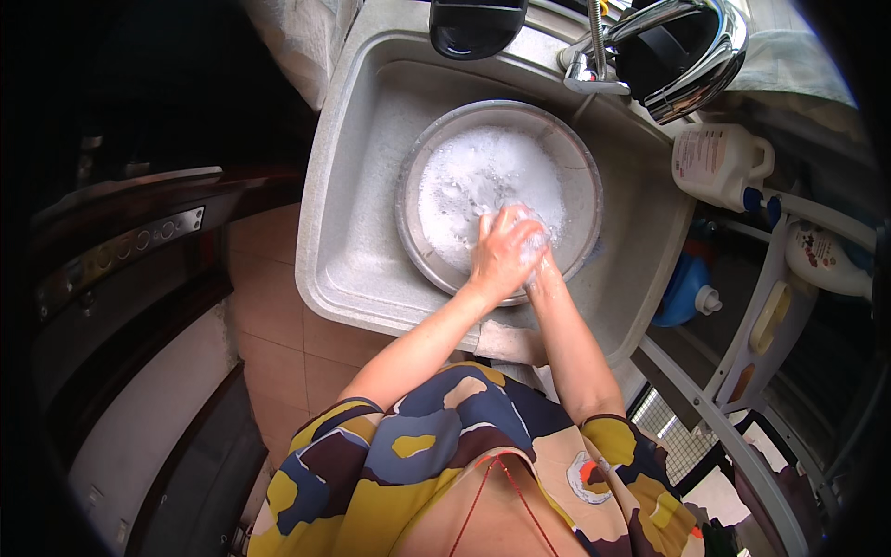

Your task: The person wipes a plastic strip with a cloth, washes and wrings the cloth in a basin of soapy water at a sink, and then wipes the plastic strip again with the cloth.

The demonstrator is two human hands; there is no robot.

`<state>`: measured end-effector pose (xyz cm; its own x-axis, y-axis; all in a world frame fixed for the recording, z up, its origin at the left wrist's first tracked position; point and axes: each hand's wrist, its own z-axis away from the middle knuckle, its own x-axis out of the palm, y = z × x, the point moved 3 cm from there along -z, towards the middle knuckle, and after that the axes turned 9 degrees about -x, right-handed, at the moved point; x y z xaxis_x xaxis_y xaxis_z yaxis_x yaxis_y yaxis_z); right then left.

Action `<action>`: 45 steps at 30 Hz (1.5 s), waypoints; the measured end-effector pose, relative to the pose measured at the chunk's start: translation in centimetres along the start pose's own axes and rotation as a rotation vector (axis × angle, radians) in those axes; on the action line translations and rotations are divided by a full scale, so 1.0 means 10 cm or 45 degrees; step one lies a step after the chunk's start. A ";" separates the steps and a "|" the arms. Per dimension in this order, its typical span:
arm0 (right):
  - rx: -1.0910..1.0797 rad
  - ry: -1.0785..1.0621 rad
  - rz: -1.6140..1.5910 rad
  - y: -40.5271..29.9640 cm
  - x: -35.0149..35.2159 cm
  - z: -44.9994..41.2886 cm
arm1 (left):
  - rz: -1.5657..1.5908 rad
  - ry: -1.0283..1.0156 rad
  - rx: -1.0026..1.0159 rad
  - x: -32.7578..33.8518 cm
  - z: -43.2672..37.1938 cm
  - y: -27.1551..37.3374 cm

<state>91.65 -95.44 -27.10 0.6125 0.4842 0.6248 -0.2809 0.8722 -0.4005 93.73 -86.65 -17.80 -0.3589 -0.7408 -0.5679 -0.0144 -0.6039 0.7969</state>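
Observation:
A round metal basin (412, 230) stands inside a grey sink (334, 292), and white suds (480, 167) cover much of the water in it. Over the near right part of the basin, my left hand (502, 252) is pressed against my right hand (545, 264), with its fingers curled. Foam coats both hands and a white, sudsy mass (534, 240) shows between them; whether it is cloth or only lather cannot be made out. Most of my right hand's fingers are hidden behind the left hand and the foam.
A chrome faucet (727, 63) curves over the sink's far right corner, near a black object (477, 28). To the right are a white jug (717, 163), a blue bottle (686, 289) and a shelf frame (731, 425). A pale cloth (511, 342) lies over the near rim.

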 end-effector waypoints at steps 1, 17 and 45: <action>-0.078 0.050 0.077 0.03 -0.07 -0.03 | 0.058 -0.001 -0.076 0.01 -0.09 -0.08; -0.368 0.405 0.493 -0.45 -0.30 -0.03 | -0.263 -0.062 -0.523 0.02 -0.55 -1.31; -0.023 0.230 0.161 0.13 0.14 -0.01 | 0.845 -0.074 -1.091 0.18 -0.53 -1.15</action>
<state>92.20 -93.60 -26.76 0.6960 0.5681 0.4391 -0.3520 0.8030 -0.4810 98.20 -82.56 -29.09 -0.0985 -0.9940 -0.0479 0.8473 -0.1090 0.5198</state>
